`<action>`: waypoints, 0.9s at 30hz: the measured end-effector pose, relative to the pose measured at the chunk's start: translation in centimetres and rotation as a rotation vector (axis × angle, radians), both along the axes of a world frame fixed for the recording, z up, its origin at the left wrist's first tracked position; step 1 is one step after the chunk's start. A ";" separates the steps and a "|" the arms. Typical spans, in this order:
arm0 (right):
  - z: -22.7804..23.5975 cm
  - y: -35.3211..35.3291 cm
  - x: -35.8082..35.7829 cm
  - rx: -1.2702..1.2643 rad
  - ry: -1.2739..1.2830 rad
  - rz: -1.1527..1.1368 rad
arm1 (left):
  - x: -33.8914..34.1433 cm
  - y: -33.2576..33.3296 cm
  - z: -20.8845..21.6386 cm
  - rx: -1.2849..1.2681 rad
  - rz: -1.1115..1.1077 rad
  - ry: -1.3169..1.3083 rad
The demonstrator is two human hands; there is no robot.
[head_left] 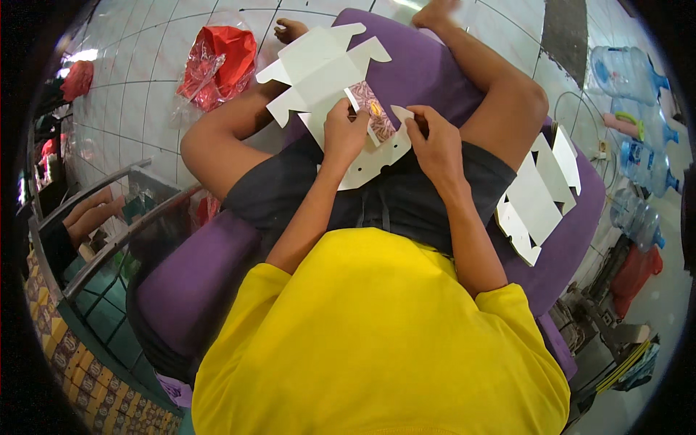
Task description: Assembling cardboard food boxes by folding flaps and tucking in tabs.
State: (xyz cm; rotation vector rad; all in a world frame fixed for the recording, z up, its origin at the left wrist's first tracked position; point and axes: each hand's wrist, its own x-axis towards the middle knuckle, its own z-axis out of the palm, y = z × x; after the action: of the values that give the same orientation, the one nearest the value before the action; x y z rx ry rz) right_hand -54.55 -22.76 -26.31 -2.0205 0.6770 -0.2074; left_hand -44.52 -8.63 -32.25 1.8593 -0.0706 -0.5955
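Note:
A flat carton blank (319, 67), white on its inner face, lies spread over my lap between my bent legs. One panel of it stands folded up and shows a pinkish-brown patterned outer side (373, 110). My left hand (345, 136) is closed on the near-left edge of that panel, thumb and fingers pinching the board. My right hand (438, 148) pinches a small pointed white flap of the same blank, just right of the patterned panel. Beneath both hands spreads the blank's near end with small dark slots.
More white carton blanks (538, 190) lie overlapped on the purple seat (580, 225) to my right. A red plastic bag (223, 61) rests on the tiled floor at far left. Large clear water bottles (629, 72) stand at right. A metal-framed rack (109, 254) and patterned boxes (94, 380) are at left.

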 end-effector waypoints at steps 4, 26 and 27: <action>0.5 1.7 0.2 0.038 -0.035 0.109 | -0.4 0.0 1.0 -0.105 0.083 0.150; -2.4 -1.5 2.3 0.637 0.090 0.097 | -3.1 0.2 1.4 -0.225 -0.040 0.177; -2.2 -2.4 3.3 0.652 0.124 0.078 | -2.9 0.5 1.7 -0.190 -0.092 0.221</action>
State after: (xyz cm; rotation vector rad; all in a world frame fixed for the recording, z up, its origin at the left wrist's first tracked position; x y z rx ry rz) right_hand -51.22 -25.13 -28.51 -1.4330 0.6382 0.1719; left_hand -47.40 -8.14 -30.53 1.6042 -0.0649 -0.8261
